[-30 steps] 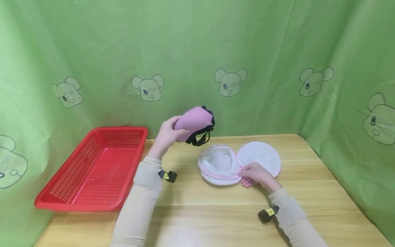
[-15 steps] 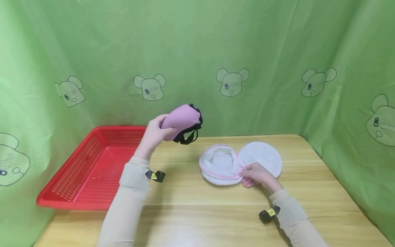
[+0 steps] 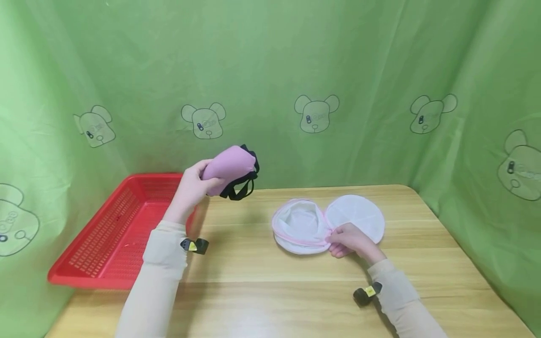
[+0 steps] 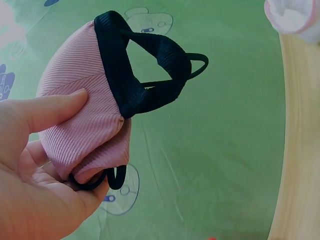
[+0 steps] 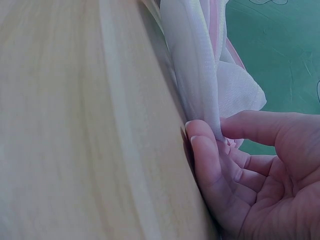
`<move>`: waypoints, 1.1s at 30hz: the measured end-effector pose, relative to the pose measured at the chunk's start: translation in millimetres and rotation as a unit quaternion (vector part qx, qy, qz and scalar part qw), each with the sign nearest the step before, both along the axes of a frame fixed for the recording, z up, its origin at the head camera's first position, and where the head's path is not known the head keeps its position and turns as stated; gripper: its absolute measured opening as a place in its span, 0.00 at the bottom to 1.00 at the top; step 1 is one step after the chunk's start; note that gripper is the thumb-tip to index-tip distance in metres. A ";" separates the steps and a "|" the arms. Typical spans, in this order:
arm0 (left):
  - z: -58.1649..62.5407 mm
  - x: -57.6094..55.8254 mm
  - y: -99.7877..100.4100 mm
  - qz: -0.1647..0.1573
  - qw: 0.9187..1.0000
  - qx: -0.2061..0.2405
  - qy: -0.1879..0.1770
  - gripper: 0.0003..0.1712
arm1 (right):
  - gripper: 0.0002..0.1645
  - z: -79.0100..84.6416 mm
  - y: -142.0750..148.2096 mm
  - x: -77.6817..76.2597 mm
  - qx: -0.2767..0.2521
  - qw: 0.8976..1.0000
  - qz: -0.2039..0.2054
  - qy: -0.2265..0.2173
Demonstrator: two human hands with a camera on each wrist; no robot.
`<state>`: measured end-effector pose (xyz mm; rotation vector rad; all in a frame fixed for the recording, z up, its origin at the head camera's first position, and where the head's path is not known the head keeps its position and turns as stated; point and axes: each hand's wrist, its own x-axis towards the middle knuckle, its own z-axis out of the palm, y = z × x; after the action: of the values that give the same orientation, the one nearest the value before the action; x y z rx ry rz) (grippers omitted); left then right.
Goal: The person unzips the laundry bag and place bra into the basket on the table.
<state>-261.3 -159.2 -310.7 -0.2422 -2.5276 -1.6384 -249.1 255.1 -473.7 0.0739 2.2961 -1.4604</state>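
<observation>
My left hand (image 3: 190, 190) grips a folded pink ribbed bra (image 3: 230, 166) with black elastic band and straps, held up in the air near the basket's right side. In the left wrist view the thumb lies across the bra's pink cup (image 4: 75, 120), and a black strap (image 4: 167, 57) loops out to the right. On the table, a white mesh laundry bag (image 3: 297, 246) with pink trim lies unzipped, its round lid (image 3: 357, 213) folded out to the right. My right hand (image 3: 348, 237) pinches the bag's edge where lid and body meet; the right wrist view shows thumb and fingers on the white mesh (image 5: 192, 65).
A red perforated plastic basket (image 3: 84, 256) stands at the table's left, partly hidden behind my left arm. Green curtains (image 3: 262, 56) with bear-head prints surround the wooden table (image 3: 262, 295) at the back and sides.
My left hand has carried the bra leftward, away from the laundry bag and toward the red basket. The right hand stays on the bag's edge.
</observation>
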 end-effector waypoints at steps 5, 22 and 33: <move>-4.3 3.0 -12.2 0.009 1.000 -0.009 -0.002 0.28 | 0.10 -0.1 -0.3 0.0 -0.001 1.000 0.000 -0.001; -11.6 18.1 -43.2 0.036 0.999 -0.027 -0.024 0.29 | 0.09 0.6 -1.2 0.7 0.002 1.000 -0.005 -0.001; -15.0 27.0 -61.8 0.052 0.997 -0.047 -0.017 0.30 | 0.09 0.5 -1.4 0.4 0.005 1.000 -0.004 0.000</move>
<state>-234.3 -221.1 -325.6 -0.0916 -2.5976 -1.5009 -248.7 253.7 -473.2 0.0870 2.3057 -1.4517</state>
